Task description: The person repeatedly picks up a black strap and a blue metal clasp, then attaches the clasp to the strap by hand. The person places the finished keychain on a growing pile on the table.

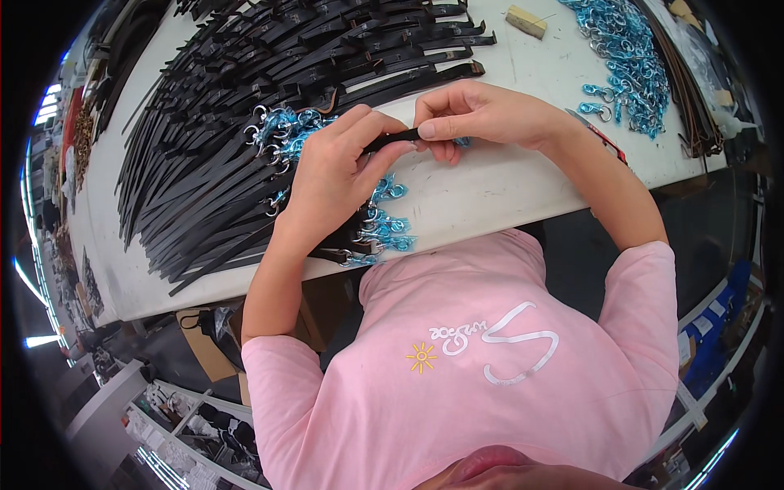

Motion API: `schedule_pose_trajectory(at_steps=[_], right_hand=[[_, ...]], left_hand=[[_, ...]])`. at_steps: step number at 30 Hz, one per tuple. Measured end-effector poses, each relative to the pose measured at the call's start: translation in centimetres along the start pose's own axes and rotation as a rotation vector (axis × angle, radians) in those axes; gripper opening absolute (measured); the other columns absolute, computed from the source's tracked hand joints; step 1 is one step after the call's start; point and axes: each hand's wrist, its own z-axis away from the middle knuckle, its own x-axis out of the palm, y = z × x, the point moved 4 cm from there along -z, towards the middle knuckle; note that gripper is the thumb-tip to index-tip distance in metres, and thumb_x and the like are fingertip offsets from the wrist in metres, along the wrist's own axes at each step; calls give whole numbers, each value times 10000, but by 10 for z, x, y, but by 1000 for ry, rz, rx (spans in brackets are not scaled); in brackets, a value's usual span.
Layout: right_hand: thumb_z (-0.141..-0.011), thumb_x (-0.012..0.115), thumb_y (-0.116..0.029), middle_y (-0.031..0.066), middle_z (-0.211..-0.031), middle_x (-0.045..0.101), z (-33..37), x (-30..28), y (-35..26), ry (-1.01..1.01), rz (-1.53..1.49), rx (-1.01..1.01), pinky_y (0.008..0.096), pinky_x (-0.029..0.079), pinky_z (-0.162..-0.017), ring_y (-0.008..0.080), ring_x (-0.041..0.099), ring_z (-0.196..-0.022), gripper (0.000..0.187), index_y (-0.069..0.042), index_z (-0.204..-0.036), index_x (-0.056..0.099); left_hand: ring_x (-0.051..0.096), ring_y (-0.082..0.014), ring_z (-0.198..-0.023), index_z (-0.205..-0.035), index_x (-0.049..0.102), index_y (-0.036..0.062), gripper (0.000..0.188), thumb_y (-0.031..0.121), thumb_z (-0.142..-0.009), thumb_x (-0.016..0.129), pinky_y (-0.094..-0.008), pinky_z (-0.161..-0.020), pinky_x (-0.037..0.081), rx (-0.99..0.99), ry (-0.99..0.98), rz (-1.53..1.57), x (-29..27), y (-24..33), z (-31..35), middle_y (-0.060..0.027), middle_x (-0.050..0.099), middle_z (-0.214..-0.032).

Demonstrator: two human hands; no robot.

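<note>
A short stretch of black strap (394,140) runs between my two hands, above the near part of the white table. My left hand (331,167) pinches it between thumb and fingers. From the other side my right hand (474,118) grips its end, thumb on top. A bit of blue wrapping shows just below my right fingers; whether it belongs to this strap I cannot tell. By my left wrist lie finished-looking black straps with metal hooks in blue plastic film (384,224). More blue-wrapped hooks (286,135) lie just beyond my left hand.
Many black straps (204,171) cover the table's left and far side. A heap of blue-wrapped metal hooks (633,69) sits at the right, near a red-and-black tool (604,139) and dark brown strips (694,106). A yellowish block (527,22) rests at the far edge.
</note>
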Motion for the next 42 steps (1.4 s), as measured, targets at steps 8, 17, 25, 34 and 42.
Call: schedule_pose_trajectory(at_steps=[8, 17, 25, 34, 42], right_hand=[[-992, 611, -240, -6, -812, 632, -1, 15, 2, 197, 268, 63, 242, 497, -701, 76, 593, -738, 215, -49, -897, 634], [-1017, 577, -225, -29, -748, 533, -6, 18, 0, 179, 117, -52, 239, 429, -635, 54, 507, -723, 215, -56, -885, 587], [-1006, 576, -180, -4, -714, 541, -6, 32, -5, 250, 257, -41, 291, 426, -612, 85, 512, -662, 171, -35, -916, 574], [-1018, 563, -126, 9, -807, 606, -5, 42, -15, 189, 247, -44, 268, 498, -693, 86, 605, -761, 107, -35, -1035, 615], [-1008, 599, -102, 48, -900, 641, -1, 35, -34, 201, 64, -124, 237, 534, -734, 87, 637, -797, 198, 24, -1156, 566]], left_hand=[[572, -218, -589, -976, 700, 21, 151, 95, -860, 763, -320, -537, 455, -8, -25, -30, 1, -4, 3, -88, 604, -808], [559, -230, -582, -954, 690, 21, 158, 119, -861, 772, -341, -539, 446, -19, 2, -31, -7, 3, 5, -89, 593, -788], [601, -258, -606, -954, 691, 35, 153, 139, -869, 764, -360, -546, 465, -59, 18, -53, -13, 2, 19, -86, 604, -807], [616, -248, -600, -984, 708, 80, 157, 177, -872, 760, -349, -535, 475, 42, 118, -185, -22, 5, 32, -52, 613, -812], [535, -147, -645, -1037, 693, -2, 149, 32, -892, 694, -269, -579, 413, -116, 48, 29, -46, 3, 37, -72, 585, -803]])
